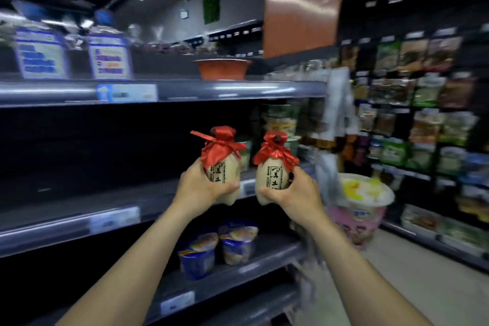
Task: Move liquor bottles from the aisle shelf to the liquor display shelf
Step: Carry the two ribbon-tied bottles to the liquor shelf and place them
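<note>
I hold two small cream liquor bottles with black lettering and red cloth tied over their tops. My left hand [199,188] grips the left bottle [223,167] around its belly. My right hand [293,194] grips the right bottle [271,174] the same way. Both bottles are upright, side by side and slightly apart, raised in front of the dark aisle shelf [79,217] on my left. The view is blurred by motion.
The grey aisle shelving holds blue packets [217,249] on a lower level, an orange bowl [222,69] and blue-labelled packs [108,58] on top. Packed snack shelves [428,124] line the right side. A pink and yellow tub display [362,206] stands in the aisle ahead.
</note>
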Demonstrator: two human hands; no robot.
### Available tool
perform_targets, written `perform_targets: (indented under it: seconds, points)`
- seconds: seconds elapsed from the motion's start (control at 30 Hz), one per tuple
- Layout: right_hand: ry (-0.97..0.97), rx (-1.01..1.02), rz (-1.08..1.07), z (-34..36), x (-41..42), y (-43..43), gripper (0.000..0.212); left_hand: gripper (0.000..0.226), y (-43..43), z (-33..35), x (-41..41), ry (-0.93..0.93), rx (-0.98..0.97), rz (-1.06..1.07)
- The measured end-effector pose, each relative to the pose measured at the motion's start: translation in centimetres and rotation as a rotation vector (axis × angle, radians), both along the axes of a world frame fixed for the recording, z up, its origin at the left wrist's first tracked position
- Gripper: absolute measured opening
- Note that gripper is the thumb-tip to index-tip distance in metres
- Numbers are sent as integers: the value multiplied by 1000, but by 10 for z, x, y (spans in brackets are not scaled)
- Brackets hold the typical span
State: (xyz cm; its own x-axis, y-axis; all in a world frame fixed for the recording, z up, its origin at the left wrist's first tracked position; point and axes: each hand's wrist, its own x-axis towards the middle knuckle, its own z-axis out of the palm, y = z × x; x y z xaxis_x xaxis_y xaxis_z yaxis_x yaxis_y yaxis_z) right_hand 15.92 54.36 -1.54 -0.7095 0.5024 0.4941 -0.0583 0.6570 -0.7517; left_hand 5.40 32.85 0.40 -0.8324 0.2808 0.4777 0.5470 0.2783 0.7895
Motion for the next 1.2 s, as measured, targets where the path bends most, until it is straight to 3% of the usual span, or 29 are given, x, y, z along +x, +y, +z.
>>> perform_targets:
  seconds: [0.33, 0.47, 0.73, 0.87, 1.2]
  points:
    - [-112, -102, -280, -68, 256, 266, 61, 68, 317, -84, 192, -117, -5, -311]
    - [-131, -139, -402, -88, 345, 361, 52, 59, 433, -105, 261, -146, -73, -457]
    - [-159, -206, -682, -139, 460, 567, 59, 67, 685, -153, 351, -162, -134, -676]
    - [-159, -253, -794, -150, 506, 674, 57, 83, 820, -173, 390, -195, -179, -760]
    - [-118, -343, -1048, -152, 668, 900, 57, 81, 1108, -168, 539, -174, -232, -1060]
